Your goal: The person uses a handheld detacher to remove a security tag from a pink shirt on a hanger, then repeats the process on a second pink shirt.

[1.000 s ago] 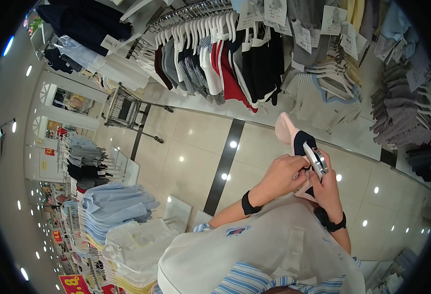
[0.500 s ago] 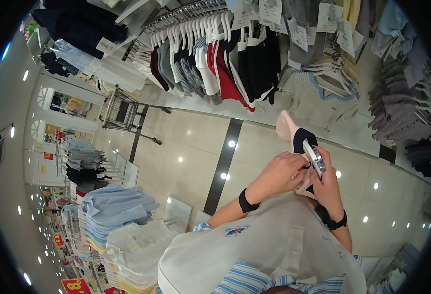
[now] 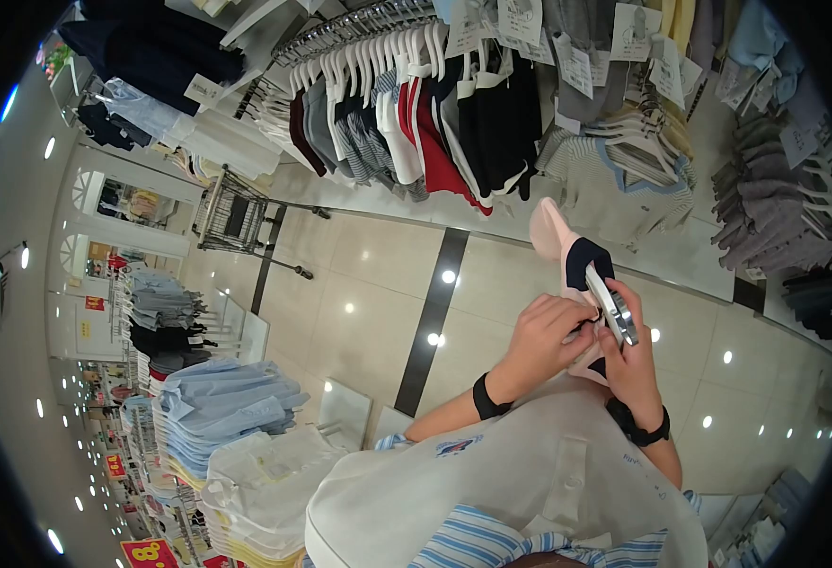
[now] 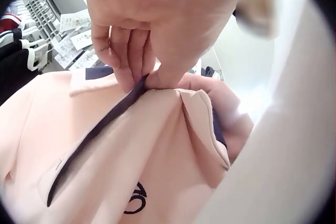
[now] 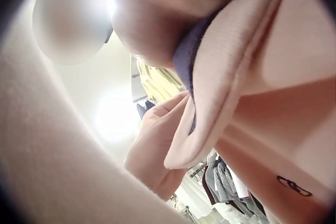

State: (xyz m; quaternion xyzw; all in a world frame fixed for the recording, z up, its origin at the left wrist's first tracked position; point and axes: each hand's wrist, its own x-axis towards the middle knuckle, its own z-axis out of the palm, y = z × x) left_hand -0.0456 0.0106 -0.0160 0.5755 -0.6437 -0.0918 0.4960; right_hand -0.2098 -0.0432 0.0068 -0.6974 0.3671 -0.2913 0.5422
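A pale pink polo shirt [image 3: 550, 227] with a navy inner collar is held up before the chest. My left hand [image 3: 550, 336] pinches the navy-edged placket [image 4: 100, 127] at the neck, fingertips gathered on the fabric. On the other side of the neck, my right hand [image 3: 634, 355] grips the collar [image 5: 226, 71], its thumb toward the left fingertips. A shiny silver-and-white piece [image 3: 613, 308] lies along the right fingers; its kind is unclear. Dark embroidery [image 4: 136, 200] marks the shirt front. Part of the right hand is hidden behind the collar in the left wrist view.
Ahead is a rack of hanging clothes [image 3: 416, 123] with white hangers; striped-collar tops [image 3: 624, 185] hang further right. Blue shirts [image 3: 222, 402] and white garments [image 3: 255, 473] hang at the left. A shopping cart [image 3: 236, 213] stands on the tiled floor [image 3: 359, 312].
The pink shirt's far end has risen slightly, and the left hand has shifted a little at the placket. Both hands keep their hold.
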